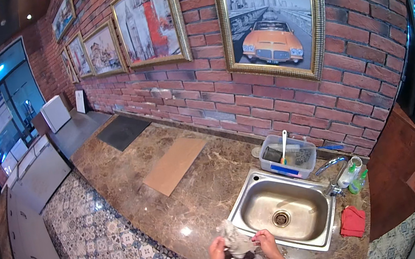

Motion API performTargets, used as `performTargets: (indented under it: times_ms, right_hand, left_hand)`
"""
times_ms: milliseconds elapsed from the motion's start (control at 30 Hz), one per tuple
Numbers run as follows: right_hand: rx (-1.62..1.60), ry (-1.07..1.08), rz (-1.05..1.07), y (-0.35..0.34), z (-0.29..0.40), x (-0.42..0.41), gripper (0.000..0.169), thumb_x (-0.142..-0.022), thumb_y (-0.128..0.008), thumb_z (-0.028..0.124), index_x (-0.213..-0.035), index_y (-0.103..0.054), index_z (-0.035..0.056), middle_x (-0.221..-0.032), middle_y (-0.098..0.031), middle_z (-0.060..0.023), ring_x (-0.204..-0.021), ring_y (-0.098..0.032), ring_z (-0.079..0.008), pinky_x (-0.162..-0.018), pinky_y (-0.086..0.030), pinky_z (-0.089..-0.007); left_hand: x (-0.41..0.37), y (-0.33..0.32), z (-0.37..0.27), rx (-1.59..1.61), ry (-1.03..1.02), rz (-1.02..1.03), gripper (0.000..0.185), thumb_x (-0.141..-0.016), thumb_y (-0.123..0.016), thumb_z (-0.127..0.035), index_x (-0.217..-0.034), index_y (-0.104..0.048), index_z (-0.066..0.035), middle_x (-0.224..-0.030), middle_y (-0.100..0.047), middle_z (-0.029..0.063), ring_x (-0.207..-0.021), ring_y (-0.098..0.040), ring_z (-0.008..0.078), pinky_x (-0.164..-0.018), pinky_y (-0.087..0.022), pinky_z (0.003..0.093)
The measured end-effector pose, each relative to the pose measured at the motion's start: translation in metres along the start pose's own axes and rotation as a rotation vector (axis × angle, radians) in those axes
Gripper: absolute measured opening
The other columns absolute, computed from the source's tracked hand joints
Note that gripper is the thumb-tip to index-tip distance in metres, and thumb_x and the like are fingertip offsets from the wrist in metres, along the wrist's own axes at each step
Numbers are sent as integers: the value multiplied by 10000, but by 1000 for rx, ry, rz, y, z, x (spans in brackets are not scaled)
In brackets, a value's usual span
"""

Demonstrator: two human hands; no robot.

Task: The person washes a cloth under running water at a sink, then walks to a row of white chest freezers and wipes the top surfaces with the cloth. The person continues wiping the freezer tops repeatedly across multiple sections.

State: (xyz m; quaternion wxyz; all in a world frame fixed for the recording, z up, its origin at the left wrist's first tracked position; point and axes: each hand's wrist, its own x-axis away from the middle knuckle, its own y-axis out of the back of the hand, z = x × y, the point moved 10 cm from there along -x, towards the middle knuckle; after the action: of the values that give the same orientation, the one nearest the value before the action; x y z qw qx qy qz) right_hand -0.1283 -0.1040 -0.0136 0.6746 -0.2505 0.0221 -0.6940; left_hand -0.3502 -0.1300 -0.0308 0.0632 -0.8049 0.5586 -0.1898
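Near the counter's front edge, my left hand [217,250] pinches one side of a crumpled greyish cloth [235,242]. My right hand [266,241] grips its other side, close to the front left corner of the steel sink [288,244]. The cloth hangs between the two hands and its lower part is dark. Below it, a pale wet-looking or translucent area shows, too unclear to name. The sink basin holds no dishes, and its drain [281,218] is visible. A chrome faucet [334,186] stands at the sink's right rear corner.
Behind the sink stands a plastic tub [290,171] with brushes and scrubbers. A green-capped bottle [358,182], a white container [349,172] and a folded red cloth [352,221] lie to the right. A brown board [175,165] and black mat [124,131] rest on the marble counter [156,216].
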Motion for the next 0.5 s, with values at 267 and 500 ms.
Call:
performTargets:
  times_ms: [267,500]
  right_hand:
    - [485,166,419,-119,0,41,618,-836,-788,169,-1324,-441,15,-1146,-604,-94,-1048,-579,-158,-859,-499,-302]
    - [326,0,751,-228,-44,44,345,-855,-712,48,-1185,-625,-3,-1077,-688,-63,-972,-632,-135,-863,-500,-288]
  left_hand:
    - [54,39,-107,-441,-253,-64,227,-1000,-556,-192,-1057,-635,13,-848,-601,5,-794,-509,65,-695,-435,245]
    - [84,115,-166,-537,-424,-304,186,-997,-514,-147,-988,-592,22,-890,-563,119,-839,-564,242,-791,-449,312]
